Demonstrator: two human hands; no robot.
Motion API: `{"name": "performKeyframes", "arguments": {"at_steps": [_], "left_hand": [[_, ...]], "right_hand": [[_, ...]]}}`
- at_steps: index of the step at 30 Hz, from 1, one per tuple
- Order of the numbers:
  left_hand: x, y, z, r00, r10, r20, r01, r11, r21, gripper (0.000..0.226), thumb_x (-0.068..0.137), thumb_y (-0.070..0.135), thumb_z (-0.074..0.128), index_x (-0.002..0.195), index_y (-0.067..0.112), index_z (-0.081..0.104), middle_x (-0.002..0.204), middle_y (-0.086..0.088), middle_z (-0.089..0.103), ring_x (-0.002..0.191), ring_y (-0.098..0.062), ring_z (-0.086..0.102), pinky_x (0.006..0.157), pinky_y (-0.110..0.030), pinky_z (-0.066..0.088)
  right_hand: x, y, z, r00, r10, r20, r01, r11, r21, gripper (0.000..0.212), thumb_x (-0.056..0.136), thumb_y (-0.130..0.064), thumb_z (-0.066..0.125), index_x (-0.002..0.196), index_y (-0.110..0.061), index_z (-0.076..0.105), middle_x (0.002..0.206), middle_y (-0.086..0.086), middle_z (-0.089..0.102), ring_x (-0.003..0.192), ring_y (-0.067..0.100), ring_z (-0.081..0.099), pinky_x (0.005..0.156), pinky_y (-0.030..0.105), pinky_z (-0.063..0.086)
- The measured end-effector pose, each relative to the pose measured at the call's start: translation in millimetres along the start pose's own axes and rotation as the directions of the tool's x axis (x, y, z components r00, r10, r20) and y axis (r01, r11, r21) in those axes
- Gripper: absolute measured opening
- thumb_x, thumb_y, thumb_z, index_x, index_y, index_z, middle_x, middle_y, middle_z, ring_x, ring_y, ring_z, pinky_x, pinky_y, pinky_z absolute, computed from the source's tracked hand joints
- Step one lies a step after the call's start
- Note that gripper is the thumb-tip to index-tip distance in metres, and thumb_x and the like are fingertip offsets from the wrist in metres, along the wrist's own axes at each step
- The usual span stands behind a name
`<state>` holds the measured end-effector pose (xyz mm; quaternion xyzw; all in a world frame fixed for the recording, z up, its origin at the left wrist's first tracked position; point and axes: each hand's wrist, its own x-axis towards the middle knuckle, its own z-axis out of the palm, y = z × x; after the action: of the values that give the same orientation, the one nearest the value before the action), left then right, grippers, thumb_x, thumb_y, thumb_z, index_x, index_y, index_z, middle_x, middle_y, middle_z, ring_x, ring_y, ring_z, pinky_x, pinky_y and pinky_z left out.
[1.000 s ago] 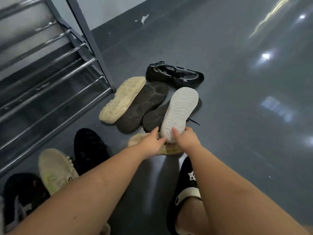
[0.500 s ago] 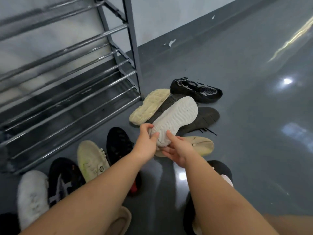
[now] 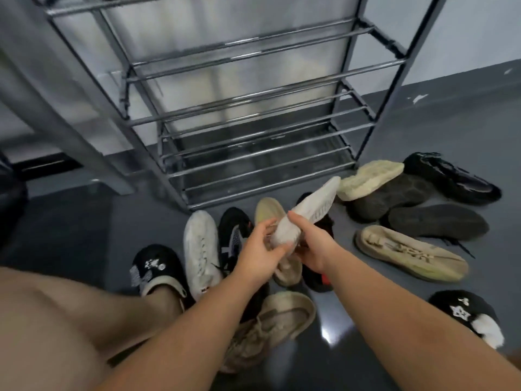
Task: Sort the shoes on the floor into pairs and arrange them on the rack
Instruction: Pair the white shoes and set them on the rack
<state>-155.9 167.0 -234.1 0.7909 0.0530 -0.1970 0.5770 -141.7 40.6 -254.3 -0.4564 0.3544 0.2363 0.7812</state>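
Observation:
My left hand (image 3: 260,246) and my right hand (image 3: 311,244) both grip the heel end of a white shoe (image 3: 308,211), lifted off the floor with its toe pointing at the metal shoe rack (image 3: 253,119). A matching white shoe (image 3: 201,249) lies on the floor to the left. Below my hands sit a black-and-white sneaker (image 3: 235,230), a yellowish shoe (image 3: 269,211) and a black shoe with red (image 3: 321,277). To the right lie a beige shoe (image 3: 408,253), a cream-soled shoe (image 3: 369,179), dark overturned shoes (image 3: 394,196) (image 3: 437,221) and a black mesh sneaker (image 3: 451,176).
The rack's shelves of metal bars hold nothing. A tan sneaker (image 3: 270,325) lies near my left forearm. My feet wear black clogs (image 3: 158,269) (image 3: 465,314). A grey wall with a dark skirting stands behind the rack; glossy grey floor (image 3: 451,108) extends to the right.
I have lifted the white shoe off the pile and carried it leftward toward the rack. My view has swung left, bringing the whole rack and the row of shoes into sight.

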Motion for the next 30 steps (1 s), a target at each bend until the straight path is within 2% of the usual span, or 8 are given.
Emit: {"name": "performKeyframes", "arguments": {"at_steps": [2, 4, 6, 8, 13, 17, 25, 30], "left_hand": [[0, 1, -8, 0.971, -0.236, -0.037, 0.211, 0.920, -0.329, 0.053, 0.093, 0.031, 0.056, 0.140, 0.019, 0.036, 0.137, -0.002, 0.049, 0.118, -0.016, 0.050, 0.101, -0.031, 0.039], [5, 3, -15, 0.863, -0.490, 0.122, 0.482, 0.728, -0.487, 0.048, 0.093, 0.052, 0.043, 0.131, 0.023, 0.045, 0.126, -0.002, 0.055, 0.110, -0.024, 0.055, 0.095, -0.040, 0.039], [9, -2, -19, 0.767, -0.565, 0.305, 0.625, 0.547, -0.557, 0.054, 0.092, 0.059, 0.037, 0.121, 0.016, 0.052, 0.112, -0.009, 0.061, 0.090, -0.029, 0.058, 0.082, -0.043, 0.045], [13, -11, -16, 0.783, -0.528, 0.329, 0.590, 0.460, -0.664, 0.052, 0.095, 0.053, 0.038, 0.124, 0.013, 0.052, 0.108, -0.014, 0.063, 0.086, -0.030, 0.061, 0.075, -0.041, 0.051], [4, -27, -7, 0.814, -0.521, 0.258, 0.542, 0.518, -0.662, 0.040, 0.097, 0.037, 0.045, 0.128, 0.013, 0.052, 0.105, -0.007, 0.065, 0.088, -0.021, 0.062, 0.068, -0.028, 0.050], [-1, -38, -10, 0.792, -0.522, 0.317, 0.593, 0.535, -0.602, 0.034, 0.097, 0.025, 0.049, 0.129, 0.016, 0.052, 0.115, -0.008, 0.062, 0.091, -0.020, 0.060, 0.082, -0.033, 0.049], [2, -51, -21, 0.781, -0.501, 0.373, 0.625, 0.621, -0.473, 0.035, 0.095, 0.010, 0.047, 0.128, 0.022, 0.049, 0.108, -0.008, 0.062, 0.092, -0.025, 0.062, 0.082, -0.039, 0.051], [10, -55, -28, 0.792, -0.524, 0.313, 0.609, 0.635, -0.475, 0.026, 0.094, 0.015, 0.052, 0.116, 0.028, 0.053, 0.105, -0.002, 0.062, 0.092, -0.022, 0.061, 0.083, -0.037, 0.050]], "right_hand": [[-3, 5, 4, 0.999, 0.030, 0.032, -0.030, 0.999, 0.013, 0.043, 0.085, -0.045, 0.063, 0.113, -0.012, 0.064, 0.109, 0.011, 0.069, 0.096, 0.026, 0.065, 0.079, 0.037, 0.051], [-7, 6, 8, 0.996, 0.054, 0.073, -0.055, 0.998, 0.008, 0.045, 0.086, -0.050, 0.059, 0.116, -0.017, 0.062, 0.114, 0.009, 0.067, 0.105, 0.025, 0.062, 0.086, 0.038, 0.050], [-11, 7, 11, 0.991, 0.075, 0.109, -0.064, 0.993, -0.102, 0.048, 0.087, -0.053, 0.055, 0.118, -0.018, 0.062, 0.116, 0.007, 0.068, 0.105, 0.024, 0.062, 0.089, 0.036, 0.049], [-16, 8, 9, 0.996, 0.065, 0.066, -0.051, 0.980, -0.194, 0.047, 0.089, -0.050, 0.055, 0.119, -0.015, 0.062, 0.111, 0.006, 0.068, 0.098, 0.023, 0.062, 0.086, 0.034, 0.050], [-16, 19, -5, 0.997, 0.037, -0.071, -0.053, 0.969, -0.240, 0.044, 0.086, -0.048, 0.061, 0.115, -0.015, 0.061, 0.111, 0.005, 0.064, 0.103, 0.023, 0.060, 0.087, 0.035, 0.050], [-15, 30, -10, 0.994, 0.068, -0.085, -0.088, 0.962, -0.258, 0.036, 0.088, -0.035, 0.064, 0.117, -0.014, 0.057, 0.100, 0.002, 0.066, 0.088, 0.016, 0.061, 0.064, 0.027, 0.048], [-5, 38, -16, 0.995, 0.101, -0.007, -0.097, 0.935, -0.341, 0.047, 0.083, -0.027, 0.071, 0.126, -0.019, 0.055, 0.119, 0.006, 0.066, 0.105, 0.025, 0.064, 0.077, 0.037, 0.057], [13, 40, -5, 0.998, 0.060, 0.006, -0.054, 0.932, -0.358, 0.054, 0.085, -0.016, 0.069, 0.135, -0.014, 0.048, 0.124, 0.008, 0.063, 0.097, 0.023, 0.065, 0.065, 0.033, 0.058]]}}
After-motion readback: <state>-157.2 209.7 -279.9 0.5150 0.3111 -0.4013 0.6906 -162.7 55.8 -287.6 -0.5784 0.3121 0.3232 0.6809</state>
